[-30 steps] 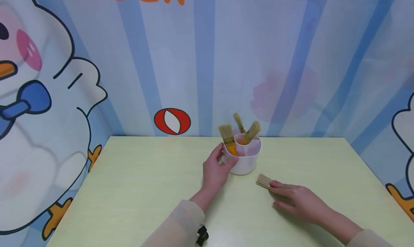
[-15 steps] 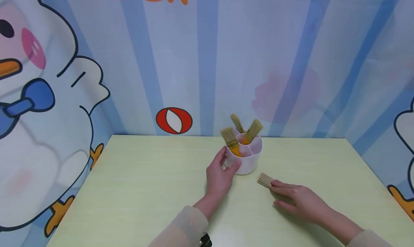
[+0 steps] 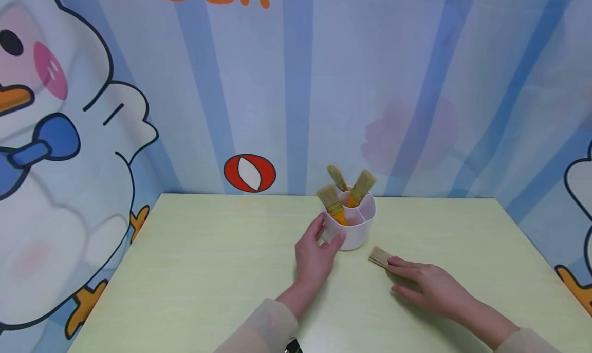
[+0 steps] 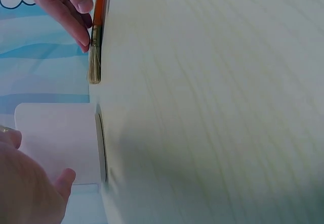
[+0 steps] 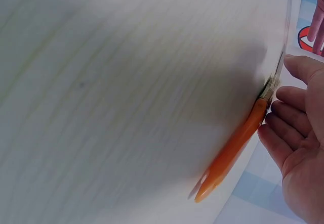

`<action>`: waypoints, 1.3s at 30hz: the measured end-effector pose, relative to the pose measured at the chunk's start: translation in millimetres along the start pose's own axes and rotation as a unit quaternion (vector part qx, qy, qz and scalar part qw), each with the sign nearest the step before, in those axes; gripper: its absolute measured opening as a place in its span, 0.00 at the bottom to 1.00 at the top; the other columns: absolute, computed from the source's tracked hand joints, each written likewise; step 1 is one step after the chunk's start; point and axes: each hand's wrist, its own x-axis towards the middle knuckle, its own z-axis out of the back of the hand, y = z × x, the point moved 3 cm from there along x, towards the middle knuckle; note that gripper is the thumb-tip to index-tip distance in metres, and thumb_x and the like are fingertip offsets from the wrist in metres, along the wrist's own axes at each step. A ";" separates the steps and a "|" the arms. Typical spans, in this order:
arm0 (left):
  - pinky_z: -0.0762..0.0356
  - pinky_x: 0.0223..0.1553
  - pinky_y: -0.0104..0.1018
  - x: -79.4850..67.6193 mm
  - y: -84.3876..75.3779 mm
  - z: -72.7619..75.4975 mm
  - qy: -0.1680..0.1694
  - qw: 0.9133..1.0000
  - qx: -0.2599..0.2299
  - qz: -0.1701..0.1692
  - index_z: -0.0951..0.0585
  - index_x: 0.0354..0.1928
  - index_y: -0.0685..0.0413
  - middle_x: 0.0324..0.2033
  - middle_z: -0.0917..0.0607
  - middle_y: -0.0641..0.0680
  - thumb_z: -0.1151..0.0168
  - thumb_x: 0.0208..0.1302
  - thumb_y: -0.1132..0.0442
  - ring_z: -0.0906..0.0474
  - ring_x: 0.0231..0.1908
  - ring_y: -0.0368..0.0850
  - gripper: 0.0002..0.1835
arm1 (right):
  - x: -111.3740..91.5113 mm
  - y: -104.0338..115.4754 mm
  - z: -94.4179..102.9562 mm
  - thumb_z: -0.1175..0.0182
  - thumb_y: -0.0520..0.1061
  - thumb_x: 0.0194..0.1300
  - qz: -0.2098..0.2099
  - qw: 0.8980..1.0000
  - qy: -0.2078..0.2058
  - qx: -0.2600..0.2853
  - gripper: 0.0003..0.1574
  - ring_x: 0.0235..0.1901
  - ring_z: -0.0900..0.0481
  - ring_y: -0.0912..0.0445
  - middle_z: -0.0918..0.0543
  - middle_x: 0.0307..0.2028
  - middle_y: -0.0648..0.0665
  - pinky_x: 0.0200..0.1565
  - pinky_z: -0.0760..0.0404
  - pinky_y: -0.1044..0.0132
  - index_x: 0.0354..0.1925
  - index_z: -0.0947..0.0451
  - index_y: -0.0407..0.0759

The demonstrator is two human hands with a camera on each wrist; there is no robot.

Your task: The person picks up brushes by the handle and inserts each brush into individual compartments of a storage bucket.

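A pale pink-white divided brush holder (image 3: 353, 236) stands near the table's far edge, several bristle brushes upright in it, bristles up. My left hand (image 3: 314, 258) holds its left side, thumb on the front and fingers round the side. In the left wrist view that hand (image 4: 28, 183) lies against the holder's wall (image 4: 55, 138). A loose paintbrush (image 3: 380, 257) lies on the table right of the holder. My right hand (image 3: 430, 289) covers most of it, fingers fairly straight. The right wrist view shows its orange handle (image 5: 230, 153), with the right hand's fingertips (image 5: 268, 133) beside it.
The pale yellow-green table (image 3: 208, 271) meets a blue striped backdrop (image 3: 296, 86) at its far edge, just behind the holder. A printed duck (image 3: 51, 229) covers the backdrop's left side. A small black item (image 3: 293, 346) shows below the left sleeve.
In the head view, the left hand is slightly lower and further right on the holder. The left and back brushes in it lean further left. The right hand stays put on the loose brush.
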 end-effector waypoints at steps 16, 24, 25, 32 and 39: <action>0.27 0.71 0.55 24.5 11.8 1.8 0.015 0.997 -0.070 0.021 0.34 0.81 0.58 0.77 0.29 0.61 0.21 0.64 0.63 0.32 0.76 0.60 0.46 | -13.8 -12.7 9.4 0.26 0.52 0.69 -0.057 0.998 0.025 0.012 0.30 0.59 0.14 0.41 0.16 0.65 0.39 0.56 0.12 0.42 0.64 0.15 0.43; 0.31 0.74 0.55 29.9 12.8 -0.7 0.037 0.994 -0.097 0.021 0.33 0.81 0.59 0.78 0.30 0.60 0.21 0.63 0.65 0.34 0.78 0.60 0.47 | -13.1 -13.5 10.9 0.26 0.52 0.69 -0.060 0.998 0.034 0.012 0.30 0.60 0.14 0.40 0.16 0.65 0.39 0.56 0.13 0.42 0.64 0.15 0.42; 0.31 0.74 0.54 30.1 13.1 -1.1 0.037 0.994 -0.096 0.024 0.33 0.81 0.58 0.78 0.30 0.60 0.21 0.63 0.65 0.35 0.78 0.60 0.46 | -13.0 -13.6 11.0 0.26 0.52 0.69 -0.060 0.998 0.034 0.012 0.30 0.59 0.14 0.40 0.16 0.65 0.39 0.56 0.12 0.42 0.64 0.15 0.42; 0.30 0.74 0.51 31.1 15.9 -5.1 0.034 0.995 -0.085 0.040 0.33 0.81 0.56 0.79 0.30 0.57 0.20 0.62 0.63 0.36 0.79 0.57 0.47 | -14.4 -15.6 13.3 0.26 0.52 0.69 -0.054 0.998 0.029 0.005 0.28 0.59 0.14 0.41 0.15 0.65 0.39 0.55 0.12 0.43 0.63 0.14 0.43; 0.31 0.75 0.48 29.3 16.2 -8.6 0.041 0.995 -0.084 0.045 0.34 0.81 0.56 0.80 0.32 0.55 0.20 0.61 0.63 0.37 0.80 0.55 0.48 | -19.0 -17.8 14.3 0.27 0.52 0.69 -0.060 0.998 0.036 0.006 0.29 0.59 0.14 0.40 0.16 0.65 0.38 0.56 0.13 0.42 0.64 0.14 0.42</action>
